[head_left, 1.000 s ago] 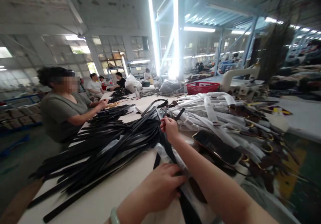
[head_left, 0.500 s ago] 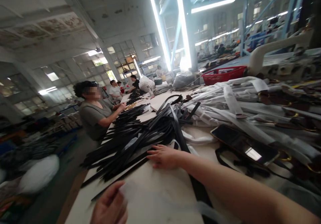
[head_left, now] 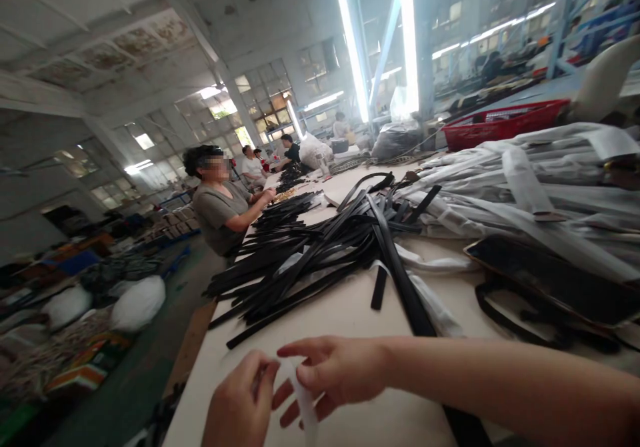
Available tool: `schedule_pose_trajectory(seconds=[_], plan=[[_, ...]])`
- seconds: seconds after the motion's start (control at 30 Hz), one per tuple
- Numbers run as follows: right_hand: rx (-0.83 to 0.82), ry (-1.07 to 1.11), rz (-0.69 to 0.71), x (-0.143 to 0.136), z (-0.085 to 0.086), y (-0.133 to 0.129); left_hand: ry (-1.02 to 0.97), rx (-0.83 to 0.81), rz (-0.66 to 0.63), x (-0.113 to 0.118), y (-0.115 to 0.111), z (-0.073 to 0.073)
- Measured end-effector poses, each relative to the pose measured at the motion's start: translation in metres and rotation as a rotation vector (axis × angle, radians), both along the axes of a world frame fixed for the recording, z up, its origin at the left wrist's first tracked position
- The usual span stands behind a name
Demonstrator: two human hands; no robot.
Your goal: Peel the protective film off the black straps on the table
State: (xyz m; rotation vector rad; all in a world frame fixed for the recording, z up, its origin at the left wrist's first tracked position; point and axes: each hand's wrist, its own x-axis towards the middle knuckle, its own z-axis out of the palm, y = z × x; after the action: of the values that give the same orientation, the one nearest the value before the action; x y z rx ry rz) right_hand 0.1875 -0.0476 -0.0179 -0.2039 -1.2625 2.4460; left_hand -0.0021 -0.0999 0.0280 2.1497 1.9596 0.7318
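My left hand (head_left: 243, 400) is low in the middle of the view, thumb and fingers pinched on the end of a white translucent strip (head_left: 303, 393). The strip hangs down past the fingers of my right hand (head_left: 333, 373). That hand is open, fingers apart, reaching in from the right beside the strip; whether it touches the strip I cannot tell. Beyond both hands lies a pile of black straps (head_left: 310, 247) on the pale table (head_left: 340, 320). One wide black strap (head_left: 395, 267) runs toward me and under my right forearm.
White-wrapped straps (head_left: 500, 200) are heaped at the right, with a phone (head_left: 550, 277) in front of them. Behind stands a red basket (head_left: 505, 125). Across the table's left edge a co-worker (head_left: 220, 200) handles something small. White sacks (head_left: 137, 303) lie on the floor.
My right hand has left the black straps and come back toward me, beside my left hand and the strip. The view has shifted, moving the scene rightward.
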Motion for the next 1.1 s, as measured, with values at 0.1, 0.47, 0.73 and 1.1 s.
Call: schedule_pose_trajectory(seconds=[0.1,0.47,0.73,1.1], plan=[[-0.043,-0.076,-0.284,0.003,-0.002,0.014,0.255,0.087,-0.223,0.026,0.045,0.005],[0.371,-0.157,-0.496,0.047,0.025,0.053,0.12,0.421,-0.078,-0.023,0.146,-0.014],[0.159,-0.283,-0.361,0.035,0.016,0.046,-0.115,0.511,-0.441,0.006,0.1,-0.03],[0.107,-0.32,-0.962,0.026,-0.003,0.067,-0.322,0.337,-0.676,0.024,0.107,-0.037]])
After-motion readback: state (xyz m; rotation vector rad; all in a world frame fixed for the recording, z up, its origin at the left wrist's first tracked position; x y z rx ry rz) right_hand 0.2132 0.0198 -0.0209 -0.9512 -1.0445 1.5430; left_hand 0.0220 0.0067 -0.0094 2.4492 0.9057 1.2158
